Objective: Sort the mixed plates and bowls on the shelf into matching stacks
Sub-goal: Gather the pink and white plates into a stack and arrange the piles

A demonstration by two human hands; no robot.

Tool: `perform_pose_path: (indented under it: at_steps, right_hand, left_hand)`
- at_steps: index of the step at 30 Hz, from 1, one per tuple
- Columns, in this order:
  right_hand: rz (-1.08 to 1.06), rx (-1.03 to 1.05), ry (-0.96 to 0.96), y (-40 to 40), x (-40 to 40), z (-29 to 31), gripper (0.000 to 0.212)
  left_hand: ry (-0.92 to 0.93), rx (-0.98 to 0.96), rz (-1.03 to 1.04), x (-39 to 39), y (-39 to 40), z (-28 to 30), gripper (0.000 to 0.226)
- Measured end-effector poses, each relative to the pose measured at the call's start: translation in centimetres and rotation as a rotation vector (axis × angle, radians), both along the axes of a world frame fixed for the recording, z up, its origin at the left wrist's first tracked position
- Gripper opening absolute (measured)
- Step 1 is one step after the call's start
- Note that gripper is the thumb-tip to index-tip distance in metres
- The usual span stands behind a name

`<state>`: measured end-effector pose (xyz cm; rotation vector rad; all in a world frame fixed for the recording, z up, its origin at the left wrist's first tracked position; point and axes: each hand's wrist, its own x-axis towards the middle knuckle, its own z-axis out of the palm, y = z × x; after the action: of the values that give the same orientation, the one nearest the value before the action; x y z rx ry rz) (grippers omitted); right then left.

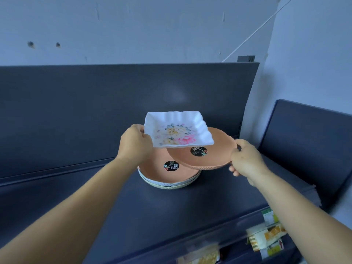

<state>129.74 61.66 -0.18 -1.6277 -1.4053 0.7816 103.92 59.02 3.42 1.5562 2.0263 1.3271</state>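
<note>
My left hand [136,143] grips the left edge of a white square plate [177,130] with wavy rim and flower print, held in the air. My right hand [245,159] grips the right rim of an orange round plate [215,155] with a black sticker, lifted and tilted, partly under the white plate. Below them a short stack of round plates [167,178] rests on the dark shelf [133,206]; its top plate is orange with a black sticker, with white and pale yellow rims beneath.
A dark back panel [95,111] rises behind the shelf, with a pale wall above. Another dark shelf section [308,140] stands at the right. Blurred packaged goods [266,237] sit on a lower shelf at the bottom right.
</note>
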Motion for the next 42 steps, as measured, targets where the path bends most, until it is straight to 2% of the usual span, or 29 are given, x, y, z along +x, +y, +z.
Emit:
perform_pose_path:
  at_steps: [2,6,9,14,16,23,26,31,42]
  right_hand:
    - [0.029,0.000,-0.017,-0.4,-1.6,-0.1,0.040]
    - [0.073,-0.005,-0.037,-0.7,-4.3,-0.6,0.034]
    - [0.082,-0.032,-0.068,-0.6,-5.9,-1.2,0.031]
    - [0.099,-0.068,-0.272,-0.5,-6.8,-2.3,0.036]
    - [0.107,-0.087,-0.298,-0.3,-7.0,-2.5,0.038]
    - [0.168,-0.292,-0.063,0.1,-8.0,-3.0,0.036]
    - [0.199,-0.331,0.049,0.4,-8.5,-3.4,0.037]
    - [0.209,-0.360,0.243,0.6,-9.5,-3.5,0.029]
    - [0.301,-0.182,0.152,-1.5,-13.1,-0.3,0.026]
  left_hand:
    - [0.028,-0.020,0.023,-0.8,-1.3,-0.1,0.012]
    - [0.046,-0.036,0.040,-2.5,-3.2,-0.4,0.024]
    - [0.027,-0.055,0.063,-3.7,-4.0,-1.0,0.024]
    - [0.005,-0.082,0.079,-4.9,-4.8,-1.7,0.017]
    - [0.004,-0.082,0.084,-5.2,-5.0,-2.0,0.017]
    - [-0.011,-0.092,0.116,-5.1,-5.4,-2.5,0.021]
    - [-0.019,-0.100,0.134,-5.1,-5.7,-2.6,0.029]
    - [-0.029,-0.105,0.179,-5.6,-6.5,-2.5,0.031]
    - [-0.010,-0.054,0.328,-9.5,-10.9,-1.3,0.026]
